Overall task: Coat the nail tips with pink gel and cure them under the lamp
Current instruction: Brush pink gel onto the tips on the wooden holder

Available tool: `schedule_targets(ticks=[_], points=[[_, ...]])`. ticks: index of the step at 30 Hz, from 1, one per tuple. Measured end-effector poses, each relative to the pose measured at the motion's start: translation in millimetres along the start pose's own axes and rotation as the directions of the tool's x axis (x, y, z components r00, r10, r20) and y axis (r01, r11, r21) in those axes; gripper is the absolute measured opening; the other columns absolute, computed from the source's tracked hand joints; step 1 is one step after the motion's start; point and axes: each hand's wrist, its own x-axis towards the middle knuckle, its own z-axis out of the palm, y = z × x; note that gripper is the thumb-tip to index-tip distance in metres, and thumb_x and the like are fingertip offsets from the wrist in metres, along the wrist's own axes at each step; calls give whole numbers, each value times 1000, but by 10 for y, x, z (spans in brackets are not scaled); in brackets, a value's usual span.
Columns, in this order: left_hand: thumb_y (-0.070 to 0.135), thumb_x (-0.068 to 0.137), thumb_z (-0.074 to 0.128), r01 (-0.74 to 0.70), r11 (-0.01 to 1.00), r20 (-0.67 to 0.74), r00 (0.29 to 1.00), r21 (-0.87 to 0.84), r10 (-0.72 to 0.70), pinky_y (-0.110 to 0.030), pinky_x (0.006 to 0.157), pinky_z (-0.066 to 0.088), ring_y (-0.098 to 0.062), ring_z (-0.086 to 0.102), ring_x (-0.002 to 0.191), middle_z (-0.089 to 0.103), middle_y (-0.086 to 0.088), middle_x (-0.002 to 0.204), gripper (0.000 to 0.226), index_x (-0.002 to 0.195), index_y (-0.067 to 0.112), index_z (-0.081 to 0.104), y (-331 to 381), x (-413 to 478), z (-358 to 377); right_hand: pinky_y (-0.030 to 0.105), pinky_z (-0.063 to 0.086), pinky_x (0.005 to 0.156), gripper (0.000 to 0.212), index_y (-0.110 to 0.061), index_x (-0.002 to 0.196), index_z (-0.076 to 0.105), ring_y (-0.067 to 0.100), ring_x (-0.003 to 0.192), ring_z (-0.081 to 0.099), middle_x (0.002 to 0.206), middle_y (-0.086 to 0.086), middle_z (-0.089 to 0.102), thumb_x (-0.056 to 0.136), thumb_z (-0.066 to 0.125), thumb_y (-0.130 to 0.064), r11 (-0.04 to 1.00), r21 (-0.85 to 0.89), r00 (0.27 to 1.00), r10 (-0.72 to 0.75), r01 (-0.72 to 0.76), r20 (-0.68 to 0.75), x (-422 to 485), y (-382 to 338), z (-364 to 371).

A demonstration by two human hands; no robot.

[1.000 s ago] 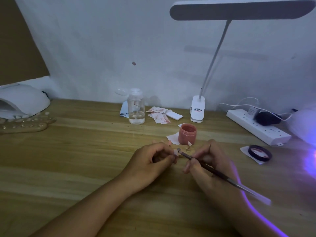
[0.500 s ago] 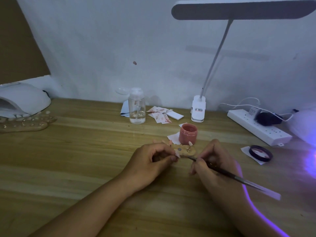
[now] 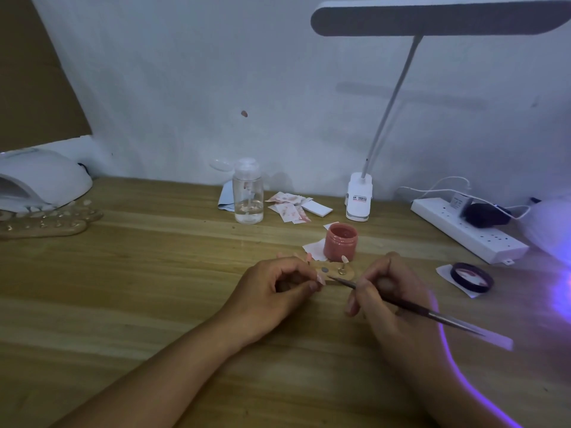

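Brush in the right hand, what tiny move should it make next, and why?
Probably a short stroke along the nail tip. The right hand grips the brush with its bristle end right beside that nail tip, which the left hand pinches. The pink gel jar stands open just behind, but whether the bristles need more gel is too small to tell.

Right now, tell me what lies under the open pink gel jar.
A white paper scrap sticks out from beneath the round pink gel jar on its left. How far the paper runs under the jar is covered.
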Motion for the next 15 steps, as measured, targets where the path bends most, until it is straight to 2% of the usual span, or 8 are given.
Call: schedule_targets(ticks=[2,5,8,11,15], points=[[12,88,72,5,1000,9,1000,-28,-4,-24,68,42,-9,58,73,74,4,85,10,88,21,77,-7,-2,0,13,48,58,16,-8,80,53,8,59,66,64,8,68,87,59,5,999,39,1000,5,-5,-6,15,-9,-12],[14,88,73,12,999,13,1000,-50,-11,-23,70,44,-6,61,76,75,5,85,10,86,23,76,-18,-1,1,9,46,64,16,-9,90,52,4,67,68,73,5,72,88,60,5,994,101,999,33,-34,7,38,-38,-8],[12,88,72,12,998,11,1000,-66,-11,-22,70,45,-4,63,77,75,7,87,12,86,23,76,-23,6,-3,9,48,68,19,-5,92,53,2,79,71,84,0,77,84,66,6,982,166,996,83,-86,28,26,-59,27],[8,88,71,23,995,17,1000,-98,-22,-35,83,53,-17,71,93,76,2,94,12,90,19,76,-23,16,-5,15,51,66,16,-3,85,51,5,69,69,74,3,75,84,63,8,980,178,995,86,-92,41,-4,-57,41],[8,87,72,42,994,10,999,-96,-42,-31,83,52,-18,71,94,77,2,94,10,92,16,75,-24,16,-3,20,52,65,16,-4,76,53,7,61,67,69,9,73,86,62,5,986,155,998,62,-62,1,-3,-43,35]])
